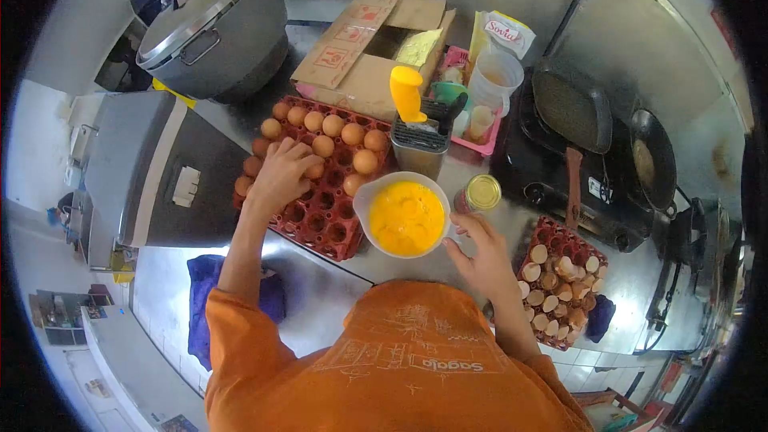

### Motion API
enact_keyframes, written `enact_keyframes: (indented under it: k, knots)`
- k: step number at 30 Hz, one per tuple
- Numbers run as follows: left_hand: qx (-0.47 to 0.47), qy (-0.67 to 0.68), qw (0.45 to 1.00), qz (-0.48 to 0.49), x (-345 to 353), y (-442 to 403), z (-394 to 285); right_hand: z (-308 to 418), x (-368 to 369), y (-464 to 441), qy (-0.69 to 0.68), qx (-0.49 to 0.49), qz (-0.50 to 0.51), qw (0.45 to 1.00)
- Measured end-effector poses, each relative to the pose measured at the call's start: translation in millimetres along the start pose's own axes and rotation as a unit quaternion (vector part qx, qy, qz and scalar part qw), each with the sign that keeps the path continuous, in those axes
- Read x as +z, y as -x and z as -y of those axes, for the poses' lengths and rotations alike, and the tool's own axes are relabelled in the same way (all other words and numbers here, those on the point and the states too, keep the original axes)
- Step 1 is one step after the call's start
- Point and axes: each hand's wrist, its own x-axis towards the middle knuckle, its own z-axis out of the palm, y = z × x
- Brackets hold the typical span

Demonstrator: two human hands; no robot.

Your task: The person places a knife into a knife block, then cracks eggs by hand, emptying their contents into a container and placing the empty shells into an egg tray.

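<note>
My left hand [285,171] reaches over a red egg tray [324,216], its fingers curled down around a brown egg [315,170] that they partly hide. More brown eggs [352,134] sit in the rear and left cups of this tray, while the front cups hold none. By its handle, my right hand [478,250] grips a white jug [362,212] at the tray's right side. Inside the jug lie raw eggs [406,220], several yolks showing whole in yellow liquid. The jug appears to rest on the metal counter.
Cracked shells fill a second red tray [552,234] at right. Behind the jug stand a knife holder [419,162] with a yellow-handled tool, a can [483,192] and a cardboard box [336,56]. Pans [572,108] sit on a black stove; a large pot [232,48] stands back left.
</note>
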Motion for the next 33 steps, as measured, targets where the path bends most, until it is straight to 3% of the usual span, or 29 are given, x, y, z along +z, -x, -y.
enact_keyframes:
  k: [6,10,13,16,18,19,21,22,24,26,28,30,32,33]
  knots:
    - [0.083,-0.047,0.995,0.009,0.1,-7.6,13.7,-5.8,2.4,-0.9,-0.001,-0.009,-0.007,1.0]
    - [0.075,-0.065,0.995,0.02,2.1,-9.4,12.9,-6.0,2.2,2.1,0.009,0.0,-0.007,1.0]
    - [0.064,-0.053,0.996,0.027,-1.7,-12.2,16.2,-7.3,3.2,2.2,-0.003,0.002,-0.01,1.0]
    - [0.026,0.021,0.999,-0.024,-25.8,-10.1,11.7,-11.9,6.1,5.1,-0.01,0.004,0.005,1.0]
    - [-0.07,0.124,0.989,-0.043,-50.7,-10.0,-10.3,-13.8,6.8,5.0,-0.025,0.01,0.017,0.999]
    - [-0.068,0.123,0.989,-0.042,-53.3,-9.8,-19.9,-10.2,6.5,2.3,-0.025,0.012,0.016,0.999]
    - [-0.064,0.261,0.962,-0.058,-49.9,-5.7,-44.4,5.1,8.1,-5.1,-0.072,0.0,0.008,0.997]
    - [-0.06,0.268,0.96,-0.051,-39.1,-4.8,-59.6,11.8,12.0,-10.0,-0.068,0.01,0.006,0.998]
    - [-0.089,0.509,0.855,-0.031,-10.1,-3.0,-99.0,23.6,21.1,-23.2,-0.073,-0.093,0.007,0.993]
    - [-0.133,0.557,0.82,0.013,-10.6,-5.3,-142.9,18.2,34.8,-35.1,-0.081,-0.098,0.011,0.992]
    - [-0.108,0.6,0.791,0.04,0.7,-4.6,-155.8,2.4,38.9,-29.7,-0.094,-0.107,0.018,0.99]
    - [-0.078,0.694,0.715,-0.03,3.2,-4.0,-159.2,-10.5,39.8,-25.0,-0.222,0.105,0.015,0.969]
    - [-0.104,0.698,0.704,-0.086,7.6,-2.7,-159.6,-16.9,29.6,-25.7,-0.153,0.067,-0.002,0.986]
    - [-0.113,0.62,0.767,-0.117,18.1,0.8,-157.9,-19.7,25.2,-27.1,-0.087,0.027,-0.024,0.996]
